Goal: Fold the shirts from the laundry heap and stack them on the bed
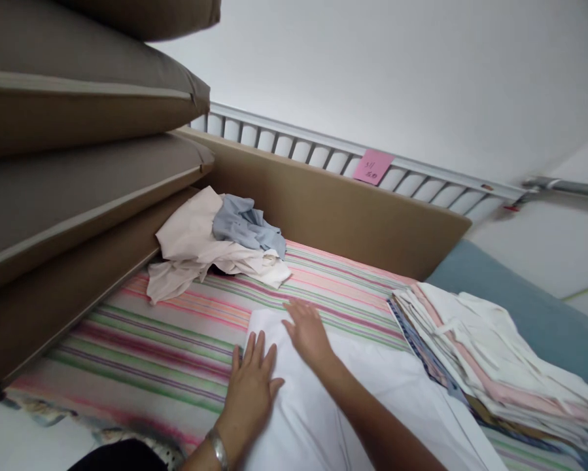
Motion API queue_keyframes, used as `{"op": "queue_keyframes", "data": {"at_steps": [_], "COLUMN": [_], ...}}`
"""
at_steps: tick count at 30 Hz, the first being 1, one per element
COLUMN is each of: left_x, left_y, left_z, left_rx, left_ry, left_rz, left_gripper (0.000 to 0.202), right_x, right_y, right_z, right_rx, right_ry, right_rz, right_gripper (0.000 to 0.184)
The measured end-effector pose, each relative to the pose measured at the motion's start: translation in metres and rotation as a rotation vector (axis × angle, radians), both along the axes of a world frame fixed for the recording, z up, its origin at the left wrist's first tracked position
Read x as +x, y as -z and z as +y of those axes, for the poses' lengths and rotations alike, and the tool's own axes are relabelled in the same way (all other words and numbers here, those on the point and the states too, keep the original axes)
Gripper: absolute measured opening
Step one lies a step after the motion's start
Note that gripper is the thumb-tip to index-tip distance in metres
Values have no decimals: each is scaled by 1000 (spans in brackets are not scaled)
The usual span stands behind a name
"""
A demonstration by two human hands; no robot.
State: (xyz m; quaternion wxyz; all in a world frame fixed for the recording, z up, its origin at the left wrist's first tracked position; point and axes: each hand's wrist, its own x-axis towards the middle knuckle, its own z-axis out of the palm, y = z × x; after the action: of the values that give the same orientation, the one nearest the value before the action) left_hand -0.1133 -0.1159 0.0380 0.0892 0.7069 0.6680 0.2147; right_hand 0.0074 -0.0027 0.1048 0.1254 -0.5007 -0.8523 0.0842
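A white garment [372, 399] lies spread flat on the striped sheet [176, 340]. My left hand [251, 386], with a silver bracelet at the wrist, rests flat on the garment's left edge, fingers stretched out. Just beyond it, my right hand [307, 330] presses flat on the garment's far corner, fingers together and extended. Neither hand grips anything.
A loose heap of cream and grey-blue clothes [215, 245] lies at the back. A stack of folded white and pink clothes [494, 360] sits at the right. Brown cushions [68, 150] are piled on the left, a brown board [343, 216] and a railing with a pink note [372, 167] stand behind.
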Motion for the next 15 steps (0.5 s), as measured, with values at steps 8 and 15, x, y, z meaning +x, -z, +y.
{"op": "queue_keyframes", "data": {"at_steps": [8,15], "left_x": [-1,-2], "left_y": [21,24], "left_z": [1,7], "left_rx": [95,150], "left_ry": [44,43], "left_rz": [113,41], "left_gripper": [53,47], "right_x": [29,53], "right_y": [48,62], "right_z": [-66,-59], "right_rx": [-118,-75], "right_ry": [-13,85], "right_rz": [-18,77], "right_gripper": [53,58]}}
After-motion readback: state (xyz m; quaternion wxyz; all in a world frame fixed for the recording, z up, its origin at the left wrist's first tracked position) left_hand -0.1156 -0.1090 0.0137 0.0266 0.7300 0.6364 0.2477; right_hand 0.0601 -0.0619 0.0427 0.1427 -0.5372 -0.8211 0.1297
